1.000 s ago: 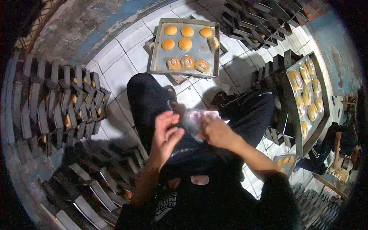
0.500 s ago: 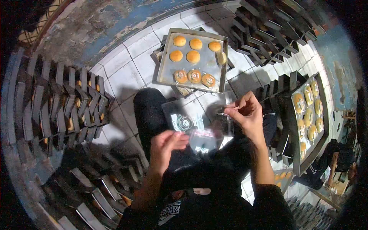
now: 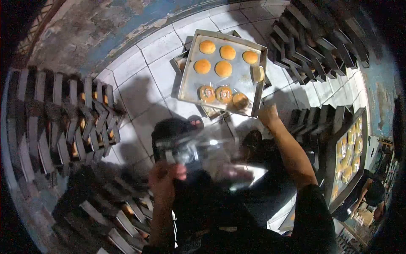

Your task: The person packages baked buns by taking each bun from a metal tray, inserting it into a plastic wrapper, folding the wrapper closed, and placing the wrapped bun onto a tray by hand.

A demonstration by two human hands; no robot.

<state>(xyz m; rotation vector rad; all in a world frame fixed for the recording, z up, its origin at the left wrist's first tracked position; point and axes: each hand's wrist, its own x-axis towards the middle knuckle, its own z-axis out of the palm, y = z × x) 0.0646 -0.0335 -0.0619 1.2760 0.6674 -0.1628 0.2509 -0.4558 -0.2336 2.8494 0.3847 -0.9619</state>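
Note:
My left hand [image 3: 165, 178] is closed on the near left edge of a clear plastic bag [image 3: 186, 152] with a printed logo, blurred by motion, over my lap. My right hand [image 3: 267, 114] is stretched forward to the near right corner of a metal baking tray [image 3: 190, 82]. Shadow hides its fingers, so its grip does not show. Several golden buns [image 3: 223, 68] lie bare on the tray. Nearest me are two buns in printed clear wrappers [image 3: 223, 94] and a shaded bun [image 3: 240, 101]. Another wrapped bun [image 3: 257, 73] leans against the right wall.
Stacked trays [image 3: 55, 114] stand on my left, with more stacks [image 3: 313, 42] at the far right. A tray of wrapped buns [image 3: 349, 158] rests on a stack to my right. White floor tiles [image 3: 139, 93] surround the middle tray.
My right hand has left the plastic over my lap and reached forward to the tray's corner. My left hand has moved slightly left and down with the plastic. The view has shifted.

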